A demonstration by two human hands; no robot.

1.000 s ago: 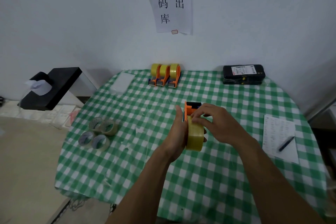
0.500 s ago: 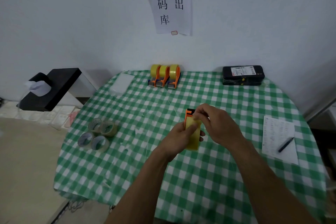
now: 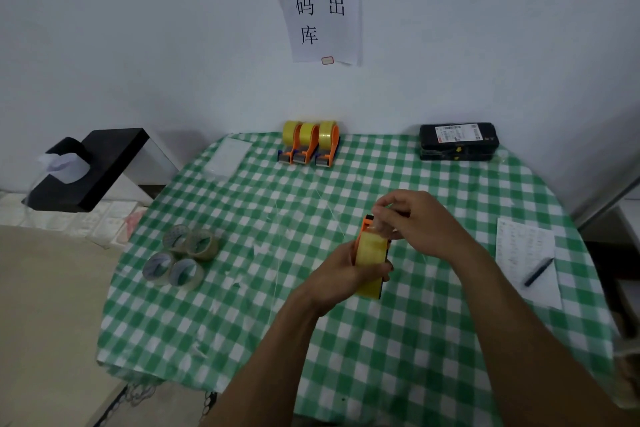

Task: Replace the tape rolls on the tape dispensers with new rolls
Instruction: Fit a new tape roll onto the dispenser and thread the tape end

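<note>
Head view, nearest first: two bare forearms rise from the bottom edge toward the middle of the frame, over a bench (image 3: 398,374) covered in green-and-white check cloth. The left hand (image 3: 341,276) has its grip closed around an orange tape dispenser (image 3: 366,224) loaded with a yellow tape roll (image 3: 372,246), holding it just right of centre above the cloth. The right hand (image 3: 420,222) sits just above and to the right of it, fingertips pinched together at the dispenser's upper end; a clear strip of tape seems to be between them, though that is hard to make out.

At centre left, four used tape rolls (image 3: 180,258) lie in a tight cluster on the cloth, touching one another. At the right edge a sheet of paper (image 3: 519,250) lies flat with a dark pen (image 3: 538,271) on it.

Farther back, at the bench's far edge against the wall, three orange dispensers with yellow rolls (image 3: 310,142) stand side by side. To their left lies a clear plastic sheet (image 3: 227,158); to their right, a black package with a white label (image 3: 457,140). A black box with tissue (image 3: 83,170) sits off the bench at left. On the wall, top centre, hangs a paper notice (image 3: 320,0) with Chinese characters.
</note>
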